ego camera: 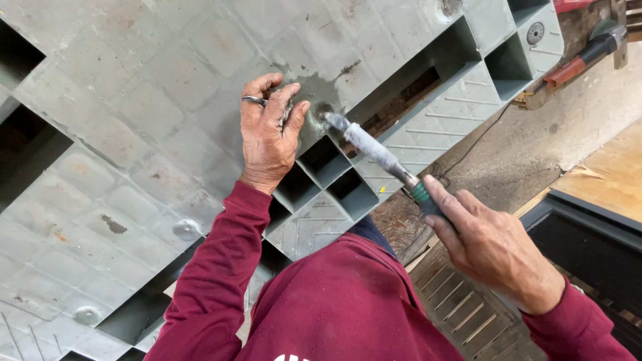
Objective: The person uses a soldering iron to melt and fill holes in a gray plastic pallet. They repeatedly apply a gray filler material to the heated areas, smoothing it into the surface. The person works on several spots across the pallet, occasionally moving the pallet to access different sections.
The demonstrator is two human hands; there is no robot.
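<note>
**Tool tip seated at pallet fastener**

The right hand (491, 244) is gripping the taped tool (378, 152) closed-fisted, its long axis running from near right up to far left, tip meeting a fastener (323, 111) on the grey plastic pallet (134, 134). The left hand (269, 130) is pressing there, fingers curled, holding nothing visible. Advisable: keep the tip square and steadied.

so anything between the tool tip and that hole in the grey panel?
Nothing visible. The tool, gripped by the right hand, has its tip at the hole in the grey panel. The left hand rests flat beside the hole, not across it.
</note>
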